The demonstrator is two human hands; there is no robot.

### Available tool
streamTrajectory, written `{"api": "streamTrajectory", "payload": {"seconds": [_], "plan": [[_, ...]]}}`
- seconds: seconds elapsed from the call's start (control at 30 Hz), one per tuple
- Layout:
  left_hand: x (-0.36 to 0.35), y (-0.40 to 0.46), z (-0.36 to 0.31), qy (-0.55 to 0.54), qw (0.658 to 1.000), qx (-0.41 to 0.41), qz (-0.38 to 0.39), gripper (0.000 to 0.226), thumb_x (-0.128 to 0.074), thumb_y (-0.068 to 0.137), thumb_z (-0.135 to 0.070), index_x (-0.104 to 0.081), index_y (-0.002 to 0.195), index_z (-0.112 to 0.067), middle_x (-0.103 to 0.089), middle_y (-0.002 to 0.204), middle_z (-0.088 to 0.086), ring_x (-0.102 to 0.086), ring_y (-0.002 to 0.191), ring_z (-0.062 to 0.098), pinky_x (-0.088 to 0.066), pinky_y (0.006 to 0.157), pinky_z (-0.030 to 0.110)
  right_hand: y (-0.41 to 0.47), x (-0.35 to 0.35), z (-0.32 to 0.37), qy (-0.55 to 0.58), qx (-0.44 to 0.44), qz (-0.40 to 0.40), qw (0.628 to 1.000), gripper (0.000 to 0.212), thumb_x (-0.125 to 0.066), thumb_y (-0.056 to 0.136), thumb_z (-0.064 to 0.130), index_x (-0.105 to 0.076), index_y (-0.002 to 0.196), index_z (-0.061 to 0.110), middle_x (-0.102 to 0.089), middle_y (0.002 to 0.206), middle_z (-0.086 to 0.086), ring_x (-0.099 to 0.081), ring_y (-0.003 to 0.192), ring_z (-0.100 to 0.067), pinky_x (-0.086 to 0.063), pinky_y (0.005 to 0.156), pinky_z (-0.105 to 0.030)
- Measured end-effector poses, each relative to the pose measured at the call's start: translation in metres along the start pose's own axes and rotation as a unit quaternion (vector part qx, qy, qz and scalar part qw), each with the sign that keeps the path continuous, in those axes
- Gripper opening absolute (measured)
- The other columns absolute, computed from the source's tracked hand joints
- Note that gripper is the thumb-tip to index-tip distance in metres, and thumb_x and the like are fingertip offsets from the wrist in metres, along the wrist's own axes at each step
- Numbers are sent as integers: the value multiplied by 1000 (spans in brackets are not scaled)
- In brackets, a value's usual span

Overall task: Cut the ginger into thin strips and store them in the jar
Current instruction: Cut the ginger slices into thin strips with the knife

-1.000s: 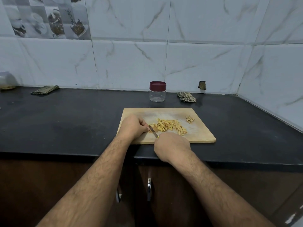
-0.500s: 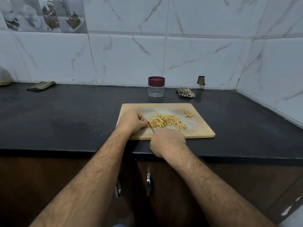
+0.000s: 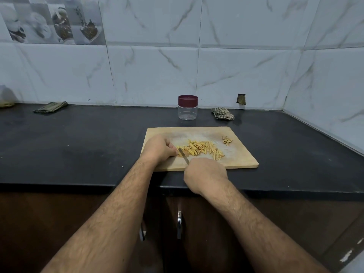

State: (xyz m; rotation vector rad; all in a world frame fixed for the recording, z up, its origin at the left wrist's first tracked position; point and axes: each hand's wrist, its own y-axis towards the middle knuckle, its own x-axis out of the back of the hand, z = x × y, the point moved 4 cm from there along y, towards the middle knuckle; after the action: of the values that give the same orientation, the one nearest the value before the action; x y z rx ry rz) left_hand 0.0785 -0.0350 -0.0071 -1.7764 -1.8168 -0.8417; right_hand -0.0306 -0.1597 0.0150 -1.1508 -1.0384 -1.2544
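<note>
Unlabelled maroon-lidded jar (image 3: 187, 107) behind ginger strips (image 3: 201, 149)

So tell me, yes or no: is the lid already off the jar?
No, the maroon lid sits closed on the clear jar, which stands on the counter behind the cutting board.

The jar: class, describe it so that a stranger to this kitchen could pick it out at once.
Start at the black counter and go to its back edge under the marble wall tiles. Just behind the wooden board stands the jar, upright. Unlike the crumpled cloths beside it, it is clear, with a maroon lid.
</note>
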Motion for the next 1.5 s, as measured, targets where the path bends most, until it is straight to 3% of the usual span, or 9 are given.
{"api": "streamTrajectory", "payload": {"seconds": [0.17,0.53,0.7,0.83,1.0,1.13,1.5], "plan": [[-1,-2,-1,11,1000,-4,-1,18,-74,84,-15,-68,67,-16,-67,75,-9,-55,68,5,-42,60,24,4,-2,-1,-5,6,6,1000,29,-45,99,20,-59,123,14,-63,116,-6,-56,95,-24,-43,76,-36],[0,-1,-2,21,1000,0,3,23,-74,85,-18,-65,64,-20,-69,79,-8,-55,70,6,-39,57,22,6,1,9,-43,12,9,999,30,-49,96,14,-59,124,15,-62,118,-3,-59,103,-24,-39,72,-34],[2,1,-3,15,999,10,31,20,-73,86,-17,-65,67,-17,-69,78,-11,-57,73,7,-42,61,23,-5,-7,-8,-30,0,2,1000,24,-48,100,23,-62,118,17,-56,97,-3,-52,85,-23,-41,67,-33],[4,1,-6,18,999,19,46,15,-71,86,-11,-65,72,-15,-60,59,-16,-51,60,1,-38,54,19,-6,-8,-15,2,-6,-4,1000,25,-45,101,26,-62,117,16,-63,106,-5,-57,90,-24,-44,69,-34],[4,1,-7,15,998,30,49,23,-71,83,-9,-61,64,-17,-67,71,-11,-57,70,8,-44,63,23,0,-2,-9,0,-3,4,1000,26,-45,100,23,-62,118,13,-57,99,-4,-52,87,-25,-43,71,-35],[4,2,-6,15,998,40,39,23,-74,81,-13,-62,62,-18,-63,66,-7,-53,63,9,-43,60,25,4,-2,-3,-1,0,4,1000,28,-45,101,25,-61,120,13,-63,112,-6,-57,94,-26,-45,73,-34],[3,2,-6,18,998,50,31,28,-75,81,-16,-59,59,-18,-59,63,-4,-51,61,11,-41,58,24,11,-1,-5,13,-1,23,1000,28,-40,101,26,-59,120,16,-62,113,-3,-59,101,-24,-46,87,-38]]}}
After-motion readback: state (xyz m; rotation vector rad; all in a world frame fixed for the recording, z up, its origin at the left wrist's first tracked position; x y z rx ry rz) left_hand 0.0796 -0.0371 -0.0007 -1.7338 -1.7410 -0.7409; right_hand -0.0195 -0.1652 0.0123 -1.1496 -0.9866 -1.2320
